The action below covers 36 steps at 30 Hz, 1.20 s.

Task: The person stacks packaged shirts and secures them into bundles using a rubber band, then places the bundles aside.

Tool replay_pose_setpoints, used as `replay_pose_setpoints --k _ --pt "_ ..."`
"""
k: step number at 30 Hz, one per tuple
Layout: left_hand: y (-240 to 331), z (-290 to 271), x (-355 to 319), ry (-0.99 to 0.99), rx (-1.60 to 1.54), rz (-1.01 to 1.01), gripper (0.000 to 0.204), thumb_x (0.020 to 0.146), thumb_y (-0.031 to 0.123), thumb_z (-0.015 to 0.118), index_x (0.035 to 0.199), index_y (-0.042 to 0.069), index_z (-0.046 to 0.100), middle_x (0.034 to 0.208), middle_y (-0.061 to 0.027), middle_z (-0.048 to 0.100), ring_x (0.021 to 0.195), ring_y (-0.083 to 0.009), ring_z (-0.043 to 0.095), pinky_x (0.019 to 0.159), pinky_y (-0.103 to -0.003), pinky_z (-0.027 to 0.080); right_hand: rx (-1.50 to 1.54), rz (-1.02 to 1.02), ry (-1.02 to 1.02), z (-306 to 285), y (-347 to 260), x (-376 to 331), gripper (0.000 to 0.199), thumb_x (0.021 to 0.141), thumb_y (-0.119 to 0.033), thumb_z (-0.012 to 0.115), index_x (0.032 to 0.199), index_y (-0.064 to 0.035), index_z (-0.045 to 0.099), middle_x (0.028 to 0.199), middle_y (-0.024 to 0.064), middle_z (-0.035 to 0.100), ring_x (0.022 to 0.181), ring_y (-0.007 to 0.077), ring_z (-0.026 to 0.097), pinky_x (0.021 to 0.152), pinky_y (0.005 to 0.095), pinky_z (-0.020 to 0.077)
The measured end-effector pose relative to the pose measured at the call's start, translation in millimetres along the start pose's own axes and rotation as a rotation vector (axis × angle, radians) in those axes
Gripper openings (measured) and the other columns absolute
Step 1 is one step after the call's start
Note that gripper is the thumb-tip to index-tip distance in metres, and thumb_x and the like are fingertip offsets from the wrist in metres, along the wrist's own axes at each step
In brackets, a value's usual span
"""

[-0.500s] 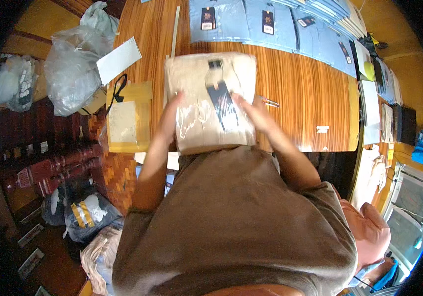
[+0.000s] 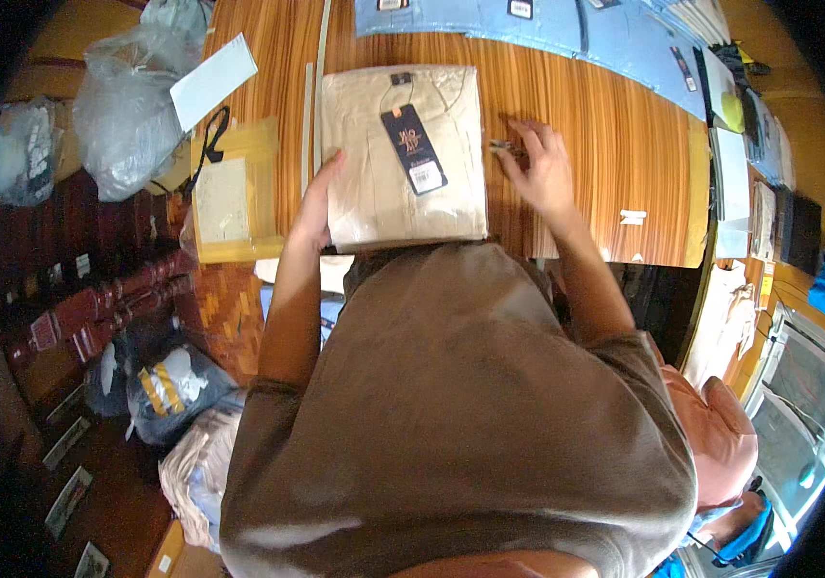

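A folded beige shirt (image 2: 359, 193) in clear plastic lies on the wooden table close in front of me. A dark hang tag (image 2: 415, 149) with a white label rests on its front. My left hand (image 2: 319, 197) grips the left edge of the shirt, thumb on top; the other fingers are mostly hidden. To the right of the package, my right hand (image 2: 542, 171) is off the shirt, thumb and fingers apart. Its fingertips are beside a small metal tool (image 2: 501, 145) on the table, too small to name.
Several folded blue shirts (image 2: 528, 34) with tags line the far side of the striped wooden table (image 2: 605, 164). At the left are a white sheet (image 2: 215, 82), a black strap (image 2: 213, 135) and a yellow taped patch (image 2: 263, 183). Clear plastic bags (image 2: 128, 125) stand beyond the left edge.
My right hand has let go of the shirt and moved right, to the small metal tool. The shirt now lies still, its tag turned readable; my left hand stays at its left edge.
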<state>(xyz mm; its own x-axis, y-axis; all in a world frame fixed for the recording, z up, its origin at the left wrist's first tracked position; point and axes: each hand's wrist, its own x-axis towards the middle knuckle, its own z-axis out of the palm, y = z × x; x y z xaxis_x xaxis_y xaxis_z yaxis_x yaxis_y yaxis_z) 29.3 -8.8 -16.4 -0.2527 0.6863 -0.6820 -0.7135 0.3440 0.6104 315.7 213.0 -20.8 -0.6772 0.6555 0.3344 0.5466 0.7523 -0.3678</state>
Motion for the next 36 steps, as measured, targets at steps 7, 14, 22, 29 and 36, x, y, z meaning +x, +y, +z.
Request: replay_pose_setpoints --k 7,14,22,29,36 --pt "-1.3 35.2 10.7 -0.036 0.061 0.021 0.072 0.097 0.055 0.062 0.143 0.000 0.053 0.130 -0.0183 0.067 0.114 -0.0277 0.068 0.097 -0.041 0.055 -0.138 0.173 0.053 -19.6 124.6 -34.7 0.027 0.092 -0.026 0.075 0.109 -0.0062 0.070 0.108 0.0175 0.067 0.103 0.0386 0.064 0.088 0.0474 0.0537" --pt "-30.4 84.7 35.3 -0.025 0.068 -0.027 0.065 0.097 0.054 0.061 0.135 0.002 0.057 0.122 -0.0155 0.068 0.109 -0.0242 0.068 0.097 -0.039 0.054 -0.124 0.394 0.137 -65.1 198.3 -75.0 0.033 0.095 -0.029 0.074 0.111 -0.0015 0.068 0.108 0.0226 0.065 0.105 0.0393 0.064 0.091 0.0491 0.0527" --pt "-45.4 131.7 32.9 -0.024 0.036 -0.050 0.058 0.098 0.051 0.060 0.128 0.001 0.063 0.121 -0.0155 0.069 0.110 -0.0234 0.068 0.096 -0.037 0.055 0.918 0.584 -0.264 -42.2 60.8 -36.4 0.067 0.108 -0.041 0.054 0.157 0.0006 0.038 0.157 0.0184 0.046 0.145 0.0285 0.042 0.121 0.0385 0.0292" --pt "-22.3 91.2 12.9 0.136 0.769 0.503 0.084 0.098 0.054 0.065 0.156 -0.001 0.037 0.143 -0.0175 0.056 0.128 -0.0270 0.057 0.117 -0.039 0.038 1.127 0.588 -0.110 -55.9 85.3 -58.0 0.068 0.105 -0.022 0.056 0.163 -0.0025 0.025 0.167 0.0161 0.031 0.151 0.0312 0.035 0.124 0.0442 0.0268" --pt "95.4 -196.0 7.4 1.335 1.166 0.990 0.055 0.087 0.031 0.079 0.127 -0.003 0.064 0.109 -0.0255 0.068 0.104 -0.0427 0.066 0.095 -0.049 0.054 0.630 0.275 0.226 -99.9 63.4 -34.8 0.055 0.104 -0.019 0.061 0.151 0.0019 0.042 0.162 0.0195 0.035 0.149 0.0345 0.037 0.120 0.0478 0.0347"
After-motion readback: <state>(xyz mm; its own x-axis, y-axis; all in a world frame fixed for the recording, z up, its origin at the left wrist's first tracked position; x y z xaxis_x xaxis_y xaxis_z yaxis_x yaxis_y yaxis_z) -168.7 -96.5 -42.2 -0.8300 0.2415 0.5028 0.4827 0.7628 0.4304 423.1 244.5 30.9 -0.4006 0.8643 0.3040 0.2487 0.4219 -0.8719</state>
